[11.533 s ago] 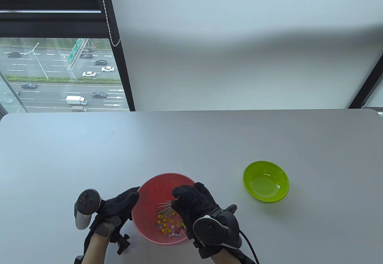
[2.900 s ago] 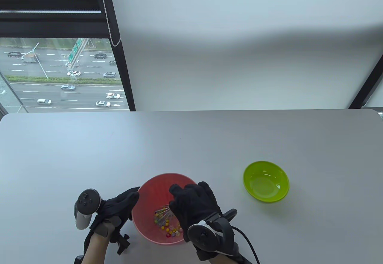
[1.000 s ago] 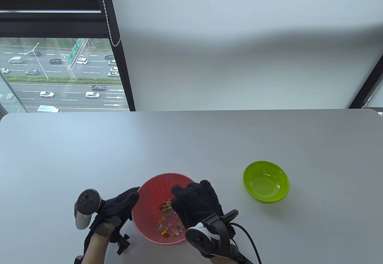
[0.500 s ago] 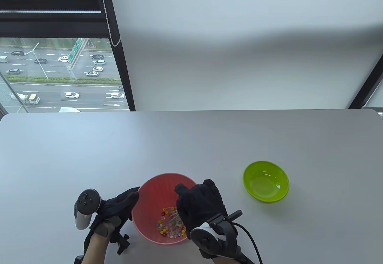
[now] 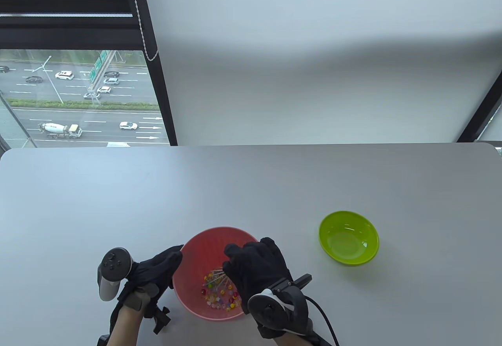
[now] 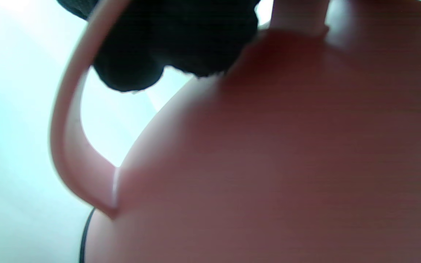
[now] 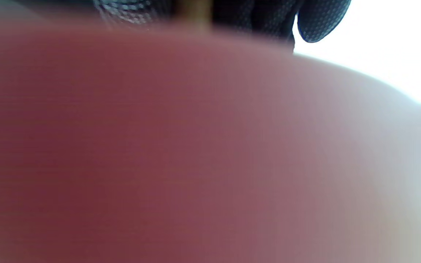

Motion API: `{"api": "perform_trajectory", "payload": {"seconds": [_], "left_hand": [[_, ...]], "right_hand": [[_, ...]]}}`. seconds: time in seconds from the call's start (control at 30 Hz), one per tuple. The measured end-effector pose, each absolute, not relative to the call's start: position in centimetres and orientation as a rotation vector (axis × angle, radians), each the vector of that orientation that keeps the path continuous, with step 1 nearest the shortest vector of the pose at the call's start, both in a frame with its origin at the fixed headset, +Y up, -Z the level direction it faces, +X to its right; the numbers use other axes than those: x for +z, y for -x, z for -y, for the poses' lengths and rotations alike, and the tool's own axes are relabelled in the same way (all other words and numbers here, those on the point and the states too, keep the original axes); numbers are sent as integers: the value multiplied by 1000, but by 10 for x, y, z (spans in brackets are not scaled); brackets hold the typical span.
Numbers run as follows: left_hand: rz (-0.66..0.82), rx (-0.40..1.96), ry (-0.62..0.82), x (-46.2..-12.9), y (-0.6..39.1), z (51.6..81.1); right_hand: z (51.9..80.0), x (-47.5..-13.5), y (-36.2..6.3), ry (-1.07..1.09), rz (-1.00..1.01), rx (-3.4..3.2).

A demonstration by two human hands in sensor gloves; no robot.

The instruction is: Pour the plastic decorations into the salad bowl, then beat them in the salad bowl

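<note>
Table view: your right hand [image 5: 257,269] clamps the whisk [image 5: 217,278]; left hand [image 5: 151,273] grips the light, slippery pink bowl's [image 5: 204,244] rim against skidding.

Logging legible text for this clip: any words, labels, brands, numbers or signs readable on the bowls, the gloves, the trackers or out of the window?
No text can be read in any view.
Green overhead road sign outside the window: white marks, too small to read.
Pink plastic salad bowl, empty green plastic bowl, black gloves and hand trackers: no visible lettering.
Both wrist views: blurred pink bowl wall only, no text.
</note>
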State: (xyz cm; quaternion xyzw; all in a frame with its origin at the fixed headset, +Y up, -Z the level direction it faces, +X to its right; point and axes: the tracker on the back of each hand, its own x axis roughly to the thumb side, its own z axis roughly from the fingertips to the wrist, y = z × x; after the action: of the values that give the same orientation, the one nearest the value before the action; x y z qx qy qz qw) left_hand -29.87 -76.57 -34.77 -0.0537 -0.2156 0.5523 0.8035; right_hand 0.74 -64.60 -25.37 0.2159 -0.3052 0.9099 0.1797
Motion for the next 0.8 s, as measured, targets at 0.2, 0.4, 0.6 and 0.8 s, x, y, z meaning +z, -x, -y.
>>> {"api": "perform_trajectory", "payload": {"seconds": [0.2, 0.4, 0.6, 0.8], "left_hand": [[462, 1184, 117, -348, 299, 766], [463, 1185, 118, -348, 299, 766], [463, 1186, 118, -348, 299, 766], [462, 1185, 118, -347, 299, 766]], "right_hand": [[645, -251, -6, -619, 938, 2622], [644, -251, -9, -607, 970, 2633], [641, -250, -12, -591, 1007, 2633], [637, -248, -15, -580, 999, 2579]]}}
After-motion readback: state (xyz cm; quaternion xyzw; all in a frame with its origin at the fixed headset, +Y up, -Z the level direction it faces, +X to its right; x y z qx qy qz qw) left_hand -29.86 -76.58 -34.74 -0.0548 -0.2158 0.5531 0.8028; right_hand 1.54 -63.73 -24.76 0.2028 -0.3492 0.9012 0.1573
